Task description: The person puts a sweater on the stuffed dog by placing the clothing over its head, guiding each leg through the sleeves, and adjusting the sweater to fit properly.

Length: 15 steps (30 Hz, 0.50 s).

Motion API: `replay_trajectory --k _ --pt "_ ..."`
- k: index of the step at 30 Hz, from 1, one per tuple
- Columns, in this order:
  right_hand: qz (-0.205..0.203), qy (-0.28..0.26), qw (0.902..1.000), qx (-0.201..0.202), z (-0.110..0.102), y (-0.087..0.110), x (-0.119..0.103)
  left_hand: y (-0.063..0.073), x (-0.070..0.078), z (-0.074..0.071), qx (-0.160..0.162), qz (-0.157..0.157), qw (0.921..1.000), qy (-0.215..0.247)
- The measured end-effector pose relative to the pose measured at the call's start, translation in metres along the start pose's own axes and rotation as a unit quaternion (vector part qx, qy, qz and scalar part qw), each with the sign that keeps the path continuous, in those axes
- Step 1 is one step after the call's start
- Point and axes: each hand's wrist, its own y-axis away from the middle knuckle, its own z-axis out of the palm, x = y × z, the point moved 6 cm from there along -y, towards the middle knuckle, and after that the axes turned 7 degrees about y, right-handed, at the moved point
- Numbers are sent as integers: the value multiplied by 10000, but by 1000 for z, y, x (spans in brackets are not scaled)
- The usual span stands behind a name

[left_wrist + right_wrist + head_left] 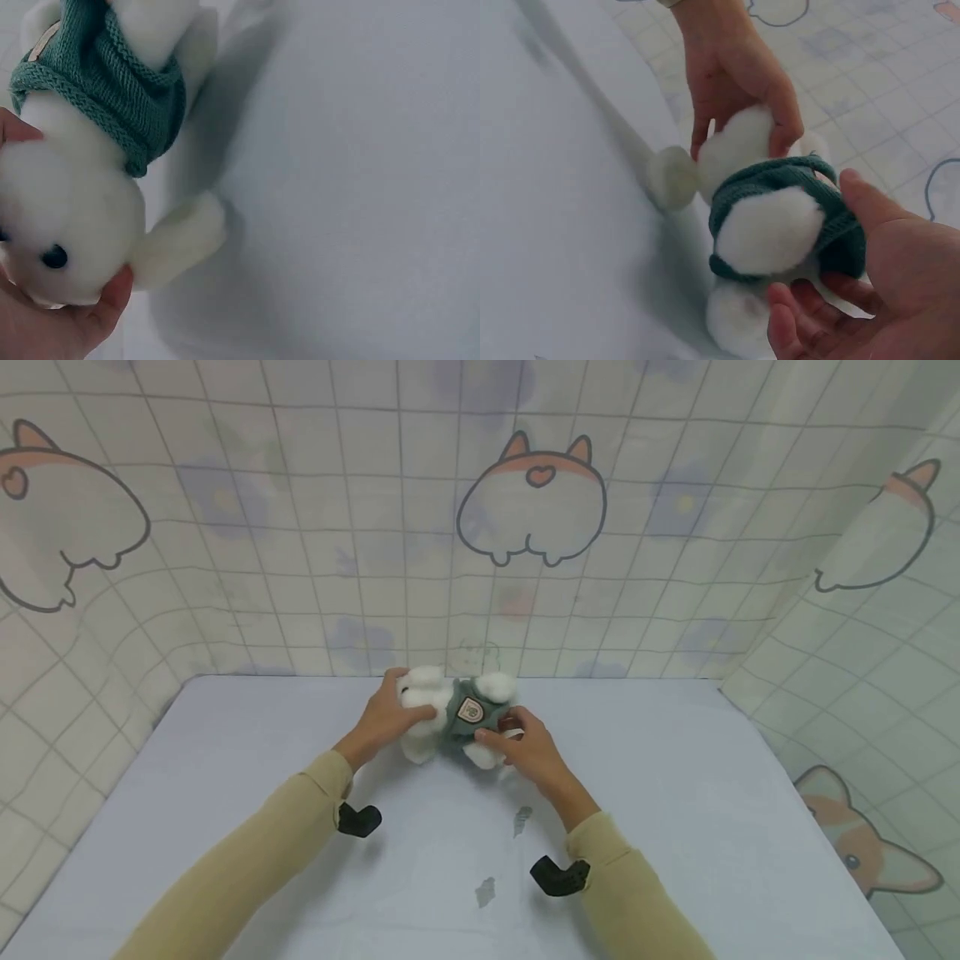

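Note:
A white plush toy [426,727] in a green knit sweater [457,695] lies sideways over the far part of the table, its head to the left. My left hand [384,717] grips the head, thumb and fingers on opposite sides. The left wrist view shows a dark eye [54,256] and a floppy ear [187,236] beside that hand [52,330]. At the toy's lower end, my right hand [534,752] holds the body, its thumb on the sweater near a shield-shaped patch [471,709]. Its other fingers [810,315] curl in below, partly hidden.
The white table [420,877] carries two small grey marks [485,892] in front of the toy. A tiled-pattern curtain with corgi drawings [532,510] rises behind the far edge and along both sides. Black wrist mounts [558,877] stick out from both sleeves.

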Motion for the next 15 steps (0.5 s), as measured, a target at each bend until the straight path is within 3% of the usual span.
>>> replay_trajectory --k 8,11,15 --pt "-148 514 9932 1030 -37 -2 -9 -4 24 -13 357 562 9975 -251" --pt "-597 758 9866 1318 -42 -2 -21 -5 35 -16 344 740 9962 -296" --pt "-1400 1033 9766 1262 -38 0 -39 -8 50 -16 227 1027 9937 -385"
